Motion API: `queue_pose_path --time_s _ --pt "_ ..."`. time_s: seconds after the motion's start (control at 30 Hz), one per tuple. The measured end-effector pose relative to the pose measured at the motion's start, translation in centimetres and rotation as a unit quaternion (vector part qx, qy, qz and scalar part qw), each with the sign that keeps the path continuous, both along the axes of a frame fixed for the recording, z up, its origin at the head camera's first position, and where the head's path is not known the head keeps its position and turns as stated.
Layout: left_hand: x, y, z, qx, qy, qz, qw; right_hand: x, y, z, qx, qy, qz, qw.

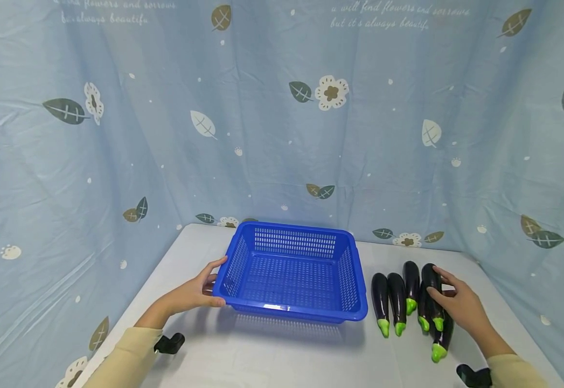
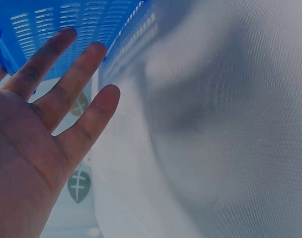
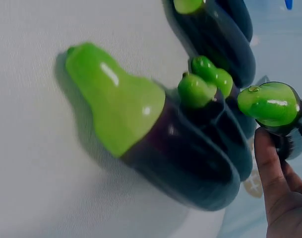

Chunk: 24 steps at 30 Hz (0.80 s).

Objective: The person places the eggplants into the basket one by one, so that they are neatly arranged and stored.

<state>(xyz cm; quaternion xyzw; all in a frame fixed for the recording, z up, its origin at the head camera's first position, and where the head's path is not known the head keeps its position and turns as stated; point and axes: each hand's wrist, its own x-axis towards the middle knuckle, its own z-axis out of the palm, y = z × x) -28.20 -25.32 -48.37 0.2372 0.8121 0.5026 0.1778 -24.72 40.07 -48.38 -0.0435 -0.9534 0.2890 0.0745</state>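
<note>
A blue plastic basket [image 1: 282, 272] with slotted walls stands at the middle of the table. My left hand [image 1: 196, 293] touches its left side, fingers fairly straight, index fingertip and thumb at the rim; in the left wrist view the fingertips [image 2: 97, 49] overlap the slotted wall. On the right, my right hand [image 1: 463, 304] pinches a dark purple eggplant [image 1: 429, 276] with a green cap, over other eggplants. In the right wrist view the held eggplant's green cap [image 3: 272, 104] faces the camera, beside a large eggplant [image 3: 180, 153] lying on the table.
Several more eggplants [image 1: 380, 296] lie side by side between the basket and my right hand, green ends toward me. The white table [image 1: 272, 361] is bounded behind by a blue curtain [image 1: 272, 161] with leaf and flower prints. A black device [image 1: 170, 343] sits at my left wrist.
</note>
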Motion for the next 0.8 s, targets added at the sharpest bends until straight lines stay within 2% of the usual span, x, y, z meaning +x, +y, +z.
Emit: queue_pose_path --time_s 0.13,0.8 --pt "0.0 0.1 0.0 -0.002 0.000 0.002 1.0000 0.0 -0.8 0.0 -0.005 -0.007 0.006 1.000" --pt "-0.1 0.3 -0.2 -0.001 0.002 0.001 1.0000 -0.3 -3.7 -0.1 -0.014 0.031 0.052 0.998"
